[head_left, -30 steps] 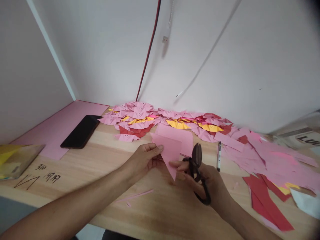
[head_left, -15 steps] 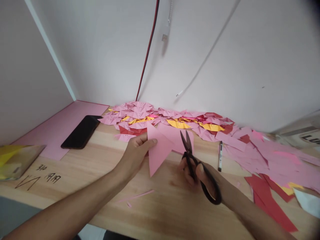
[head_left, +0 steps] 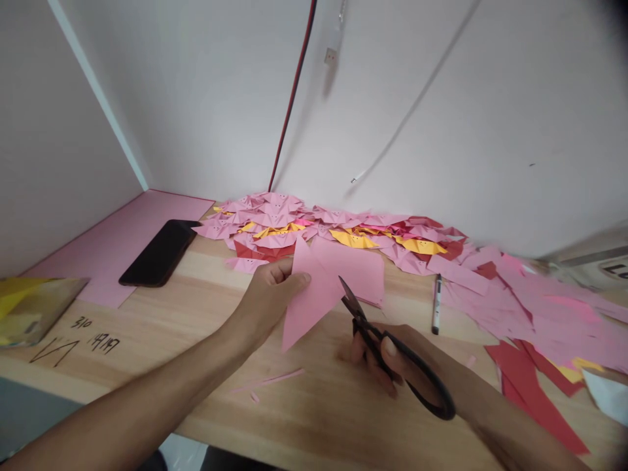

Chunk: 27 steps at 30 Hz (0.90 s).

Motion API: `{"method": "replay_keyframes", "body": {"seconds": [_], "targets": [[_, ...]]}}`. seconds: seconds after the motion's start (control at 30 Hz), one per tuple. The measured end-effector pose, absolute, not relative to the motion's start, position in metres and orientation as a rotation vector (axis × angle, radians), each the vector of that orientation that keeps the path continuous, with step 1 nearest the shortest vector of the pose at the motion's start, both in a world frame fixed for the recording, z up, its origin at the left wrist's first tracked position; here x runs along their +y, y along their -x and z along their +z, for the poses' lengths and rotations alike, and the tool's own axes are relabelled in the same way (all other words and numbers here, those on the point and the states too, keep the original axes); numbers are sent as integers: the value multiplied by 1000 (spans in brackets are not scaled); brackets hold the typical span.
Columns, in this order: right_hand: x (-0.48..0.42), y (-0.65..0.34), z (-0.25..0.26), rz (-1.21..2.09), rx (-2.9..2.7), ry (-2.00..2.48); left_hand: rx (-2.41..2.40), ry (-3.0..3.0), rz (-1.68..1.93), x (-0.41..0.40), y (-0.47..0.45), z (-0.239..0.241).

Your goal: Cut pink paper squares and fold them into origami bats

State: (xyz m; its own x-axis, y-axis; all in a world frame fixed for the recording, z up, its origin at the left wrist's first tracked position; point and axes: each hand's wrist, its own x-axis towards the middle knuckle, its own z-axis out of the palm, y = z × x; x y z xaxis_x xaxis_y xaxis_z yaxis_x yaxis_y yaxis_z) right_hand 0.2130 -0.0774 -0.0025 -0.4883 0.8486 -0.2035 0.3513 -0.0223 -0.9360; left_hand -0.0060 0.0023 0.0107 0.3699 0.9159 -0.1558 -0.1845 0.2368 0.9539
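Between the thumb and fingers of my left hand (head_left: 275,288) is a folded pink paper triangle (head_left: 310,297), held up off the table with one point hanging down. My right hand (head_left: 387,356) has its thumb and fingers in the handles of black scissors (head_left: 360,311). The scissor blades are slightly parted, with their tips at the paper's right corner; whether they touch it I cannot tell. Behind the triangle lies a stack of pink paper sheets (head_left: 360,271) on the table.
Folded pink, red and yellow paper shapes with small drawn faces (head_left: 279,219) are heaped along the wall. A black phone (head_left: 159,253) lies left, a marker (head_left: 436,304) right. Pink paper pieces (head_left: 534,304) and red strips (head_left: 537,392) spread at right. Thin pink scraps (head_left: 275,379) lie near the front.
The scissors have moved left and tilted toward the pink triangle, and their blades have come closer together. The triangle has turned slightly in my left hand.
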Motion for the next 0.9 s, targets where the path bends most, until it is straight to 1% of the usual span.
{"method": "replay_keyframes", "body": {"seconds": [0.17, 0.5, 0.7, 0.9], "targets": [[-78, -212, -3, 1463, -1824, 1281, 918, -1118, 889, 2, 6, 10], [-74, -216, -5, 1576, -1798, 1326, 908, -1133, 852, 1, 7, 11], [-77, -214, -5, 1588, -1752, 1354, 895, -1126, 864, 2, 7, 10], [-84, -207, 5, 1567, -1632, 1464, 870, -1097, 868, 2, 7, 9]]}}
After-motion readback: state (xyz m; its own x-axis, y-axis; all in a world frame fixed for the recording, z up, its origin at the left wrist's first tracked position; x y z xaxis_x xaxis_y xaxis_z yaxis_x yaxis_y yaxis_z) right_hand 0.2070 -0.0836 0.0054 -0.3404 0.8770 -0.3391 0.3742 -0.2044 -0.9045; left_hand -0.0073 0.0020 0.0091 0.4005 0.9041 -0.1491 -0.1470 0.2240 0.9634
